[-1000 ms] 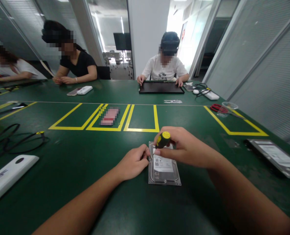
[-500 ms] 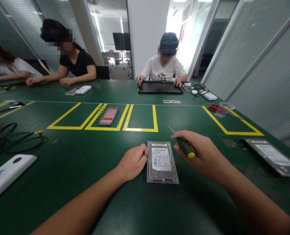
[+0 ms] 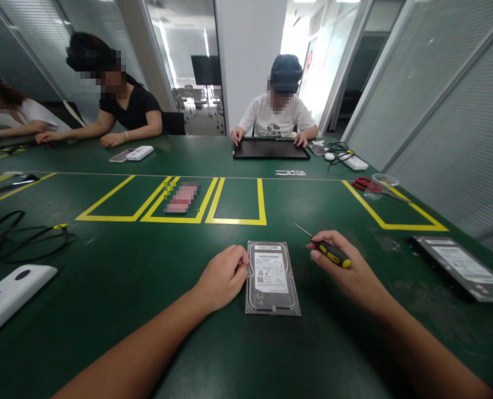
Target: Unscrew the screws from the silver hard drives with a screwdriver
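A silver hard drive [image 3: 272,277] with a white label lies flat on the green table [image 3: 154,288] in front of me. My left hand [image 3: 223,277] rests curled against the drive's left edge, its fingers closed on the rim. To the right of the drive, my right hand [image 3: 346,269] lies palm up and grips a small black-and-yellow screwdriver [image 3: 329,252]. The thin shaft points up and to the left, away from the drive.
Yellow tape boxes [image 3: 173,202] mark the table beyond the drive, one holding a pink item [image 3: 182,198]. A second drive [image 3: 462,265] lies at right, red scissors and a plastic cup [image 3: 379,185] farther back. A white device [image 3: 9,296] and black cable [image 3: 21,238] sit left. Three people sit across.
My right hand lifted the screwdriver off the drive's top and carried it right, turning palm up and lowering toward the table. My left hand stayed at the drive's left edge.
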Motion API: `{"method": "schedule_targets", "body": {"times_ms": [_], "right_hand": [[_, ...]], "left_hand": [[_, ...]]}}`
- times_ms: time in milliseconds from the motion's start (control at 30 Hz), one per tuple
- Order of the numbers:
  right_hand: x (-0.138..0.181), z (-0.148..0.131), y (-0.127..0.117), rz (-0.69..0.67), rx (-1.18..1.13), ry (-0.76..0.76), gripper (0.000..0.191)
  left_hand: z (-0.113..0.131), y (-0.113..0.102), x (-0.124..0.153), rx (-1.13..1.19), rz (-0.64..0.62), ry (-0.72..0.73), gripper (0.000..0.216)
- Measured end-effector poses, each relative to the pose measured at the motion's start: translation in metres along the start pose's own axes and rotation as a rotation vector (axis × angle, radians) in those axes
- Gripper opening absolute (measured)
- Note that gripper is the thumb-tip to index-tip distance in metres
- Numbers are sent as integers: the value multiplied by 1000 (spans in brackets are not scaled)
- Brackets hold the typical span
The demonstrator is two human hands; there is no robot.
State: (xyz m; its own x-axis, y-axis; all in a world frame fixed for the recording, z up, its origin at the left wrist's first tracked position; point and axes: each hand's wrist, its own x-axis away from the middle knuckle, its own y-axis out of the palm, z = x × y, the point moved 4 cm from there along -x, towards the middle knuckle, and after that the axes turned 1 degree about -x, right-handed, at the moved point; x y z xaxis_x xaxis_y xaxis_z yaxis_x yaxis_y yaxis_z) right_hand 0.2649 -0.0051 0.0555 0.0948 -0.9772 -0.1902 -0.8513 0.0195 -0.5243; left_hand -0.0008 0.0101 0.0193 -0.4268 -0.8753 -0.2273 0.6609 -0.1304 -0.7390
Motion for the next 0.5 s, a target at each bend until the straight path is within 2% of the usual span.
{"method": "schedule_targets", "body": {"times_ms": [133, 267, 333, 400, 500], "right_hand": [[2, 1, -1, 32, -21, 55, 33], [3, 5, 3, -15, -144, 102, 51], [3, 7, 4, -21, -157, 90, 54], [2, 9, 3, -1, -42, 80, 51], [2, 13, 1, 28, 292, 46, 42]], "left_hand": [[0, 0, 0, -5, 20, 4, 12], [0, 0, 0, 6, 53, 16, 12], [1, -1, 1, 18, 80, 23, 12], [3, -2, 2, 29, 102, 31, 12], [6, -2, 4, 35, 116, 54, 12]]}}
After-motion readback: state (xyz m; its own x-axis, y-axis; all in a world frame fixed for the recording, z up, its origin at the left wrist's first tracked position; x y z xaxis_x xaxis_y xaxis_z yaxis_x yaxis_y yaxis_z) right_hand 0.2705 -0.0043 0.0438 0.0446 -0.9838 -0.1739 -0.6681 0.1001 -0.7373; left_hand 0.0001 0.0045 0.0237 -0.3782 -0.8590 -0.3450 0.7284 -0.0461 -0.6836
